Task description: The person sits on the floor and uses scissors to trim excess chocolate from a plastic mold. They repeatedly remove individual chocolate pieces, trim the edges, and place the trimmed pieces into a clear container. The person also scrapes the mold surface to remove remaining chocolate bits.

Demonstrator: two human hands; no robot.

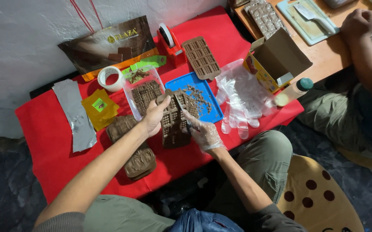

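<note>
My bare left hand (155,116) grips the left edge of a brown silicone chocolate mould (174,124) and holds it tilted over the red cloth. My right hand (203,132), in a clear plastic glove, touches the mould's right side with a small dark tool that is barely visible. Behind the mould lies a blue tray (214,112) with chocolate crumbs. A clear plastic container (128,92) with chocolate pieces stands to its left. A stack of brown moulds (135,160) lies under my left forearm.
Silver foil sheets (75,114), yellow wrappers (99,107), a tape roll (109,78), a red tape dispenser (169,42), another brown mould (201,57), loose plastic gloves (242,99) and an open cardboard box (276,60) are on the red cloth (48,141). Another person's arm (366,47) rests on the wooden table, right.
</note>
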